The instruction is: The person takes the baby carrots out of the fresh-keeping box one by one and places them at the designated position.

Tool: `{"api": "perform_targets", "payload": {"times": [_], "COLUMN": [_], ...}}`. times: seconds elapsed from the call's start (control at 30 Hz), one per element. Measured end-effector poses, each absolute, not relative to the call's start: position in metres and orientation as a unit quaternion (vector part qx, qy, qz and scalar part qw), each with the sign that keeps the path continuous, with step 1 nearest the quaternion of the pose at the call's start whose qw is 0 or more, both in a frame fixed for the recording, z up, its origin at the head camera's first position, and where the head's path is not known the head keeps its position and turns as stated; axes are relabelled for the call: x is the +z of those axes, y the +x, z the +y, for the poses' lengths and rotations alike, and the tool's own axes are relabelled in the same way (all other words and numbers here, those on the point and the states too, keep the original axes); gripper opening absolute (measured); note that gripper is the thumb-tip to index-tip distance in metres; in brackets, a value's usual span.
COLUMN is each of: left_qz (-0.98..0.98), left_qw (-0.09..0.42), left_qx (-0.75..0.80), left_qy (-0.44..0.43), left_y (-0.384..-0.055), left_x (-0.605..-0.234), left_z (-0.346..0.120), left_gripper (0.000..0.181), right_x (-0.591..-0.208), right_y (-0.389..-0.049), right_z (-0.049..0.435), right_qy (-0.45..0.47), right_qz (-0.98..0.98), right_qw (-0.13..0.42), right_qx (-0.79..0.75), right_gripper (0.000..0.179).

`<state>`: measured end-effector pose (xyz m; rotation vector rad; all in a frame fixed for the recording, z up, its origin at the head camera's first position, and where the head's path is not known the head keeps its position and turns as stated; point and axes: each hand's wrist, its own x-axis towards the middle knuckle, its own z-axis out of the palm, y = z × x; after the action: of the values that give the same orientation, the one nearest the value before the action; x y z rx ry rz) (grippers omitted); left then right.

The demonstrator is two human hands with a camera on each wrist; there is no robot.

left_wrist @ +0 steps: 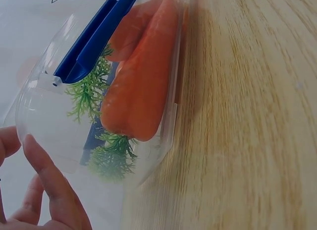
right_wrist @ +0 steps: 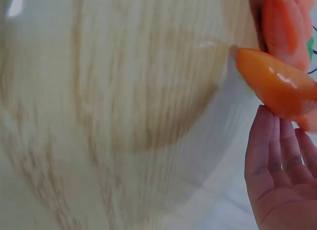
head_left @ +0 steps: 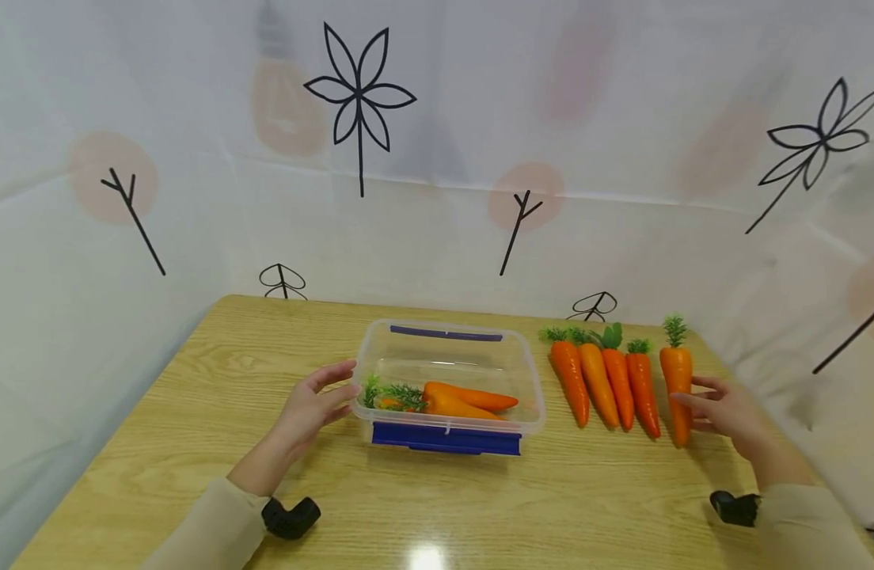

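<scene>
A clear plastic food container with blue latches stands lidless on the table, carrots with feathery green tops inside. My left hand is at its left end, fingers fairly straight and fingertips at the wall; in the left wrist view, one fingertip meets the corner. To the right, my right hand pinches the rightmost orange carrot at its side, one digit across it. In the right wrist view, that carrot meets the fingertips.
Several more carrots lie side by side between the container and my right hand, tops toward the back. The wood-grain table meets a white patterned cloth behind. Dark wrist devices show at both sleeves.
</scene>
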<state>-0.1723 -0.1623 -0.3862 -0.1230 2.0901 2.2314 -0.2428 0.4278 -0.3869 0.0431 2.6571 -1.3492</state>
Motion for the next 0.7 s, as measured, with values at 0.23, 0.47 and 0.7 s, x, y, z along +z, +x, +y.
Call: {"api": "perform_targets", "payload": {"times": [0.23,0.47,0.7], "left_qz": [0.684,0.682,0.681], "left_qw": [0.038,0.04,0.039], "left_qx": [0.728,0.729,0.73], "left_qy": [-0.041,-0.041,-0.036], "left_y": [-0.174,-0.173,-0.172], "left_x": [-0.386,-0.388,-0.388], "left_z": [-0.162,-0.162,-0.163], "left_gripper": [0.049,0.05,0.052], "right_x": [-0.389,-0.391,-0.393], "right_y": [-0.241,-0.244,-0.246], "right_z": [0.419,0.418,0.418], "right_qy": [0.028,0.051,0.036], "right_qz": [0.895,0.892,0.888], "right_qw": [0.08,0.085,0.09], "right_qx": [-0.438,-0.441,-0.449], "right_gripper": [0.077,0.08,0.08]}}
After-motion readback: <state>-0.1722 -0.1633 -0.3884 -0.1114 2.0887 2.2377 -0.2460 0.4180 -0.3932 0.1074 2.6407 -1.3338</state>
